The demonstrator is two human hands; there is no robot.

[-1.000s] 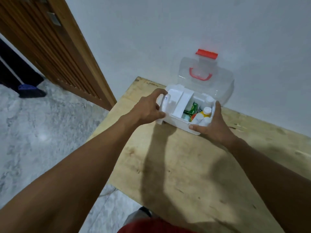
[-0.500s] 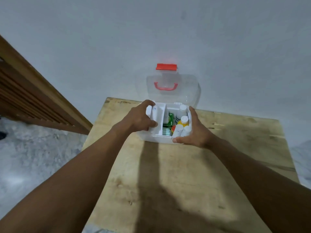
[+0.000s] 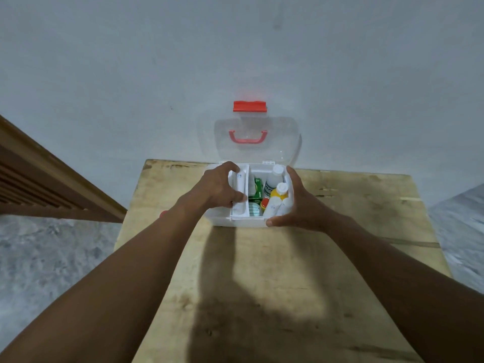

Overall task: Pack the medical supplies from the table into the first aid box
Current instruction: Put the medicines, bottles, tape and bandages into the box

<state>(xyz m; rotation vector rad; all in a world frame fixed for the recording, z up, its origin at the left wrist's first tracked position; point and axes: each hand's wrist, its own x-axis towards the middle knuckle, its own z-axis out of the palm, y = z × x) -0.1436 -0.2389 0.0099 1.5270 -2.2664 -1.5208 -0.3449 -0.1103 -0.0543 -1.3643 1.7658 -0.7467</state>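
Observation:
The white first aid box (image 3: pixel 246 221) stands open at the far edge of the wooden table (image 3: pixel 262 284). Its clear lid (image 3: pixel 282 142), with a red handle (image 3: pixel 247 137) and a red latch (image 3: pixel 250 106), leans back against the wall. Inside are a green carton (image 3: pixel 258 188), a yellow bottle (image 3: pixel 279 193), white bottles (image 3: pixel 272 179) and a teal roll (image 3: pixel 254 208). My left hand (image 3: pixel 218 187) grips the white inner tray (image 3: pixel 239 197) at the box's left side. Cupped round the right wall is my right hand (image 3: pixel 301 205), its thumb at the front corner.
The grey wall rises directly behind the box. A slatted wooden panel (image 3: pixel 39 179) stands at the left over a grey marbled floor (image 3: pixel 52 258). A small red object (image 3: pixel 163 213) peeks out beside my left forearm at the table's left edge.
The view has swung to face the box squarely. The white tray now lies lower and flatter in the box's left side. Both hands stay on the box.

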